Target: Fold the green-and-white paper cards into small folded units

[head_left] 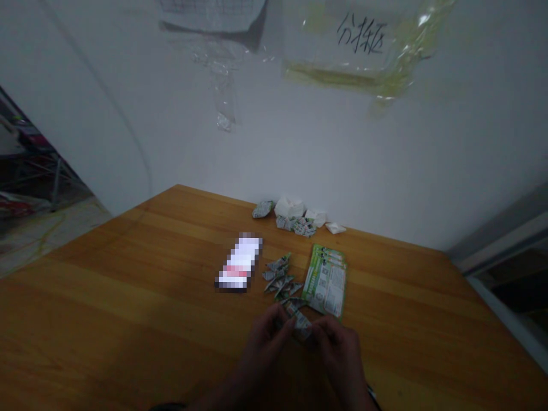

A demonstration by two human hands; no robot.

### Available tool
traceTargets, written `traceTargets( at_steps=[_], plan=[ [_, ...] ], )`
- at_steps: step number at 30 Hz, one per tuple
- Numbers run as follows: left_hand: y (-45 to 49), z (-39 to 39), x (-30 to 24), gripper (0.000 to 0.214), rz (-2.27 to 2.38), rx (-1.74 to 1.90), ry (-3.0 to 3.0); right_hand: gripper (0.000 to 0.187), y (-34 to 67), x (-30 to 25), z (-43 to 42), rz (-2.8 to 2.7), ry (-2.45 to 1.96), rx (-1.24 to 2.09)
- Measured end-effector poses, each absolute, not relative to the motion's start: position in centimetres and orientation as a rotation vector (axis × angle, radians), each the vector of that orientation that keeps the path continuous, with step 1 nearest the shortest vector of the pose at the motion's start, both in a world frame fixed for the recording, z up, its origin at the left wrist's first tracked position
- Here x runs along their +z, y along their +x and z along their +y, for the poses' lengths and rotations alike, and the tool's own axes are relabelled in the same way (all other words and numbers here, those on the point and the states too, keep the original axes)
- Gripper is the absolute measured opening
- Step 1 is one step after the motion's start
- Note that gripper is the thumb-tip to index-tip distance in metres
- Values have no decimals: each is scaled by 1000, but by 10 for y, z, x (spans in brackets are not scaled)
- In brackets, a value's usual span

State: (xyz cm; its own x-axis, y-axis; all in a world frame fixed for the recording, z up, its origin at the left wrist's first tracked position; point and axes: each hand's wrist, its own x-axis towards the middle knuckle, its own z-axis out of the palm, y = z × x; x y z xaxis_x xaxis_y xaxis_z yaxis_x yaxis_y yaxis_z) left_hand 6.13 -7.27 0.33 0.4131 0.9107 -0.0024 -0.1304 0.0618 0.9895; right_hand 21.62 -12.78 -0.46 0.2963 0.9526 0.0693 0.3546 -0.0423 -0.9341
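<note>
Between my two hands, near the front of the wooden table (171, 297), is a small piece of folded printed paper (301, 323), grey-white with some green. My left hand (269, 334) pinches its left end between thumb and fingers. At the right end, my right hand (336, 342) grips it with bent fingers. Just beyond lie several small folded paper pieces (280, 279) in a loose pile. Right of that pile rests a stack of green and white printed leaflets (326, 282), slightly fanned. Parts of the fingertips are dim and hard to make out.
A lit phone (240, 264), its screen blurred, lies left of the folded pieces. Along the wall, several crumpled white papers (290, 208) and printed paper pieces (262, 209) sit at the table's back edge. A handwritten sign (362, 34) is taped to the wall (257, 154).
</note>
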Motion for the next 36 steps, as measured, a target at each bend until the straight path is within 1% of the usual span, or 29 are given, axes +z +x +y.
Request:
traceTargets(
  at_steps=[6,11,14,17,18,20,23,26,29,33,34,36],
  plan=[
    [59,-71,4,31,841,890,1294,36,219,-5,-127,-1388,-1629,714],
    [58,-68,-1,29,819,848,1326,36,226,-4,-125,-1559,-1551,781],
    [59,-67,-2,30,807,841,1327,41,227,-8,-126,-1570,-1536,794],
    [61,-66,0,26,747,837,1193,43,226,-12,-127,-1519,-1551,752],
    [61,-66,1,27,711,820,1119,43,225,-12,-127,-1508,-1556,747],
    [60,-63,1,39,652,761,985,43,224,-12,-127,-1504,-1557,761],
    [57,-58,-1,49,709,670,928,43,223,-12,-127,-1503,-1550,816],
    [55,-56,-6,44,816,665,986,41,225,-15,-125,-1484,-1563,808],
    [55,-57,-5,35,911,735,1058,39,226,-20,-124,-1512,-1544,837],
    [56,-62,0,13,963,719,1247,40,223,-22,-124,-1623,-1540,937],
    [56,-62,0,12,983,712,1294,40,221,-21,-124,-1632,-1544,936],
    [55,-63,-2,18,1051,747,1327,40,218,-19,-124,-1608,-1538,910]
  ],
)
